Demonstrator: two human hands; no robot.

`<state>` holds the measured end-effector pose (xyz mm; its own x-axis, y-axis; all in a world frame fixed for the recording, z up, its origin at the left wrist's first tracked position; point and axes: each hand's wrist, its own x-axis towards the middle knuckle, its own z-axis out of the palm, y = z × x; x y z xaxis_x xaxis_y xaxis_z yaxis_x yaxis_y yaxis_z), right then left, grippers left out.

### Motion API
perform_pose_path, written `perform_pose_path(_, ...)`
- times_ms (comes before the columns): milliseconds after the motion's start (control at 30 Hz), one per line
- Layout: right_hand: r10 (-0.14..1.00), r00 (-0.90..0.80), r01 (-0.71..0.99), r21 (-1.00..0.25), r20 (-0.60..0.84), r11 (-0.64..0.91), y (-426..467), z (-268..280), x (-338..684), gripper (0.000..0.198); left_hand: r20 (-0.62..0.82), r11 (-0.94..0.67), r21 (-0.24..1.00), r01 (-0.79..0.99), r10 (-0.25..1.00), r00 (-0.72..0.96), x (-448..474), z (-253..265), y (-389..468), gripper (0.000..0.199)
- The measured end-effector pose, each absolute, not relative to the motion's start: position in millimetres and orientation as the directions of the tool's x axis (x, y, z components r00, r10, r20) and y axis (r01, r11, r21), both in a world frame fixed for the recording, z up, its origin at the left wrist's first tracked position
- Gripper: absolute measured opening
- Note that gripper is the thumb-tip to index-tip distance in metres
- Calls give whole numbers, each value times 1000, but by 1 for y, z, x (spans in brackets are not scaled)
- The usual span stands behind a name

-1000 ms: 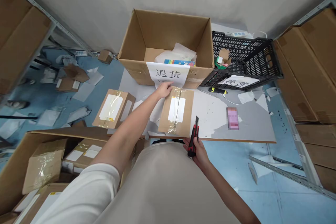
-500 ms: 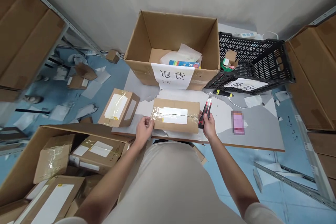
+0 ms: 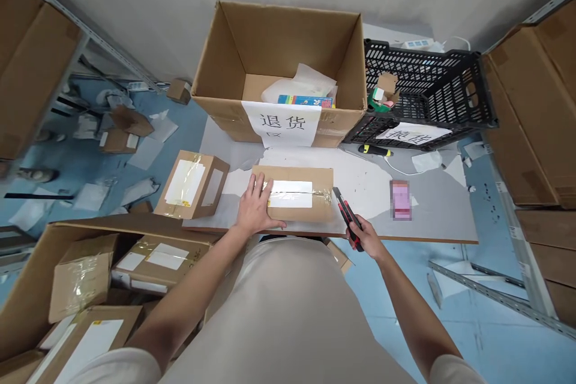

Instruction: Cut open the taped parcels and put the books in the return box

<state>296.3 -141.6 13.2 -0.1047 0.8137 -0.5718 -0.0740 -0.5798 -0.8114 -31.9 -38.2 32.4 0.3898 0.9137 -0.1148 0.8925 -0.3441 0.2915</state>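
A taped cardboard box [image 3: 321,177] with a white label lies flat on the table, just in front of my body. My left hand [image 3: 257,205] rests on its left end, fingers spread across the top. In my right hand [image 3: 365,236] is a red and black utility knife [image 3: 347,214], its blade out and pointing up and left. The blade tip is close to the right end of the box; whether it touches cannot be made out. To the left on the table stands a second taped box [image 3: 191,185] with white labels.
Behind the box is a large open carton [image 3: 216,113] with packs inside. A black plastic crate [image 3: 468,96] stands at its right. A yellow and black tool [image 3: 375,150] and a blurred pink item [image 3: 401,199] lie on the table [image 3: 443,216]. Lower left, a big carton [image 3: 58,240] holds several parcels.
My left hand has moved from the box's left edge onto its top and spread out. The right hand has come away from the box's side, and the knife now tilts toward the box.
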Motion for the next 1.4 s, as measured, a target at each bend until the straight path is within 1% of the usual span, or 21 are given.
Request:
perform_pose_path(133, 794, -145, -24, -800, -591, -600, -135, 11, 302, 40, -82, -361, 340, 869, 909, 409, -34, 28, -35, 129)
perform_pose_path(300, 776, -176, 21, -790, -606, -612, -118, 12, 301, 41, -72, -328, 354, 876, 924, 375, -33, 24, -33, 116)
perform_pose_path(500, 732, -234, 180, -769, -639, -613, -112, 22, 315, 40, -63, -310, 358, 881, 933, 354, -32, 20, -36, 111)
perform_pose_path(633, 701, -241, 269, -740, -671, -616, -110, 30, 324, 39, -56, -315, 332, 889, 935, 352, -31, 20, -36, 110)
perform_pose_path(767, 685, -258, 308, -730, -681, -610, -118, 33, 330, 38, -64, -324, 306, 895, 931, 359, -30, 22, -35, 109)
perform_pose_path(867, 685, -231, 324, -718, -691, -616, -130, 31, 334, 39, -64, -326, 299, 897, 931, 360, -30, 24, -35, 109)
perform_pose_path(1100, 675, -193, 338, -694, -712, -636, -153, 29, 340, 40, -22, -345, 346, 873, 927, 375, -32, 22, -36, 110)
perform_pose_path(1200, 709, -181, 335, -721, -682, -607, -155, 28, 345, 38, -18, -346, 367, 863, 925, 378, -32, 21, -37, 111)
perform_pose_path(1267, 766, -125, 334, -754, -630, -566, -151, 26, 349, 37, -21, -342, 380, 859, 926, 378, -32, 21, -36, 111)
perform_pose_path(1333, 843, -11, 326, -799, -538, -506, -142, 25, 347, 35, -15, -337, 407, 849, 927, 376, -31, 22, -35, 113)
perform_pose_path(1400, 900, 134, 280, -855, -416, -437, -129, 22, 337, 34, 3, -342, 460, 819, 924, 383, -34, 23, -34, 115)
